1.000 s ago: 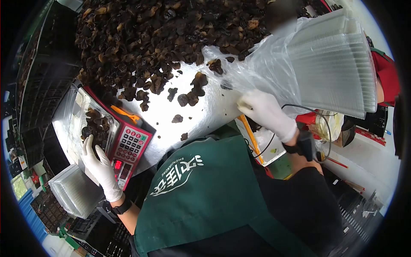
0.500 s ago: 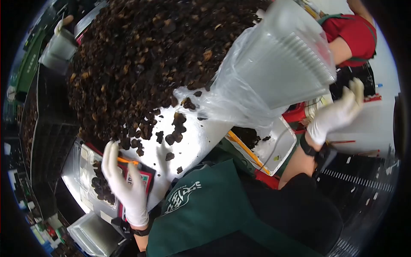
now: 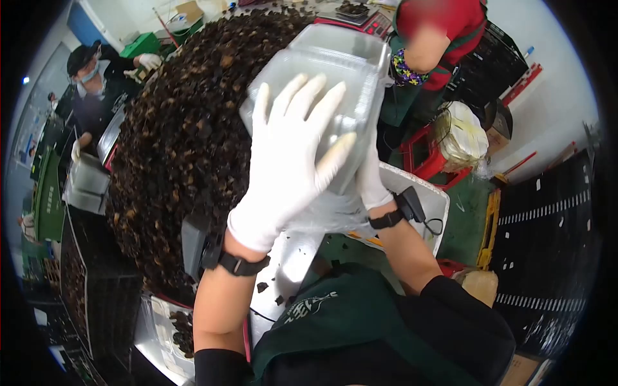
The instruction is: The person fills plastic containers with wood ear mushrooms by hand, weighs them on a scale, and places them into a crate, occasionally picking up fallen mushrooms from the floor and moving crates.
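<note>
A stack of clear plastic containers is raised in front of me, tilted, with a thin clear bag around its lower end. My left hand, in a white glove, lies on the stack with its fingers spread. At the stack's right side is my gloved right hand, pressed along it; its fingers are mostly hidden behind the containers. Behind and left of the stack rises a large heap of dark, wrinkled pieces. A few loose pieces lie on the shiny metal surface below my left hand.
A person in dark clothes stands at the far left, and one in red at the upper right. A white foam box is beyond my right wrist. Black crates stand right; more containers are left.
My left hand has come up from the lower left onto the container stack. My right hand has moved in to the stack's side. The view has tilted up, and the stack appears farther left.
</note>
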The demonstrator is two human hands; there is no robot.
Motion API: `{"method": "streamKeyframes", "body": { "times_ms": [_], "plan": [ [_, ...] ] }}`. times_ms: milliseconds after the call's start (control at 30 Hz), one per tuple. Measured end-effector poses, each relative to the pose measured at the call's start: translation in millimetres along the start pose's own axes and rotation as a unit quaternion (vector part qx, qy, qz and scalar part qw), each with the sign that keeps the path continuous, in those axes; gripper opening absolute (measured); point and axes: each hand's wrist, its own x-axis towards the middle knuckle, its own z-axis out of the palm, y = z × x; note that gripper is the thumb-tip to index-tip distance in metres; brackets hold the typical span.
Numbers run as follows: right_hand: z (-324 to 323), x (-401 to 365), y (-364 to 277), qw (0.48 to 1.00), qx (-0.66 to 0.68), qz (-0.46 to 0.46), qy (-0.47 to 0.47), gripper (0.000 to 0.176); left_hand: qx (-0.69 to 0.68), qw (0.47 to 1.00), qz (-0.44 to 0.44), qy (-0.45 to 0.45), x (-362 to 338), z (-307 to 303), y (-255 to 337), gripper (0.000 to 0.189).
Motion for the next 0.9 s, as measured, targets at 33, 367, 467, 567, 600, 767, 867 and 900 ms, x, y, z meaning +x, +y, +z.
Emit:
{"method": "streamKeyframes", "body": {
  "times_ms": [33, 367, 467, 567, 600, 767, 867, 900],
  "plan": [
    [18.5, -16.3, -15.1, 0.999, -0.035, -0.013, 0.039, 0.048, 0.026, 1.0, 0.0, -0.011, 4.9, 11.0, -4.1, 0.052],
    [-100.3, 3.2, 82.2, 0.953, -0.141, 0.183, 0.197, 0.054, -0.029, 0.998, -0.021, -0.054, -34.2, -18.0, -21.5, 0.05],
    [-100.9, 11.7, 82.1, 0.965, -0.095, 0.175, 0.173, 0.062, -0.024, 0.998, -0.037, -0.054, -46.6, -21.0, -21.3, 0.053],
    [-108.2, 26.1, 80.0, 0.957, 0.014, 0.24, 0.161, 0.068, -0.036, 0.997, -0.042, -0.049, -53.8, -26.2, -21.5, 0.055],
    [-100.5, 24.6, 75.5, 0.958, 0.022, 0.241, 0.153, 0.069, -0.034, 0.997, -0.042, -0.046, -56.5, -29.9, -21.3, 0.055],
    [-76.0, 6.2, 61.1, 0.976, -0.048, 0.154, 0.145, 0.054, -0.072, 0.992, -0.106, -0.006, -91.1, -70.0, -15.4, 0.056],
    [-75.8, 8.3, 71.0, 0.987, -0.005, 0.128, 0.099, 0.047, -0.099, 0.957, -0.274, -0.004, -115.3, -107.4, -4.9, 0.074],
    [-63.7, 5.2, 64.2, 0.992, -0.003, 0.104, 0.078, 0.047, -0.101, 0.944, -0.313, 0.038, -119.1, -112.2, 0.4, 0.085]
  ]
}}
